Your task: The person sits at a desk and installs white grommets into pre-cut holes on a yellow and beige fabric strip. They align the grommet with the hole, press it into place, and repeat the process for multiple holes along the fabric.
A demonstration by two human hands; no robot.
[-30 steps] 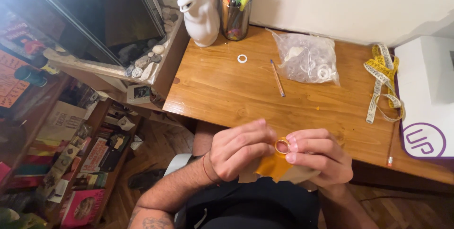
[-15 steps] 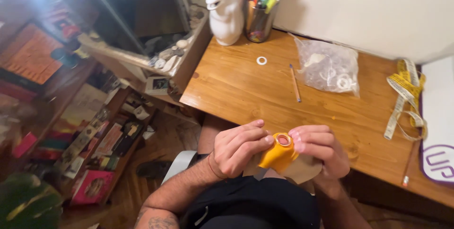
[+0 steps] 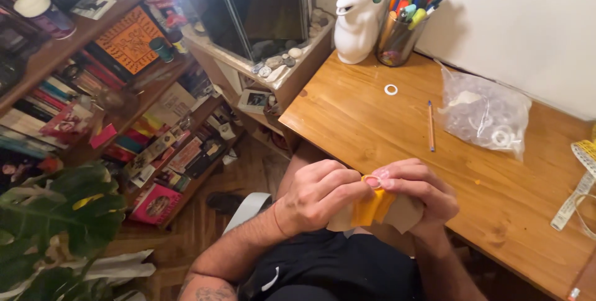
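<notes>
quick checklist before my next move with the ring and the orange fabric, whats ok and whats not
1. Both hands on the work: ok. Left hand and right hand pinch it together.
2. Small ring seated on the orange fabric: ok, it sits at the top between the fingertips.
3. Ring fixed to the fabric: cannot tell, fingers cover the joint.
4. Work supported by the wooden desk: not ok, held in the air at its edge.
5. Spare white ring available: ok, lying on the desk.
6. Pencil to hand: ok, beside the clear plastic bag.
</notes>
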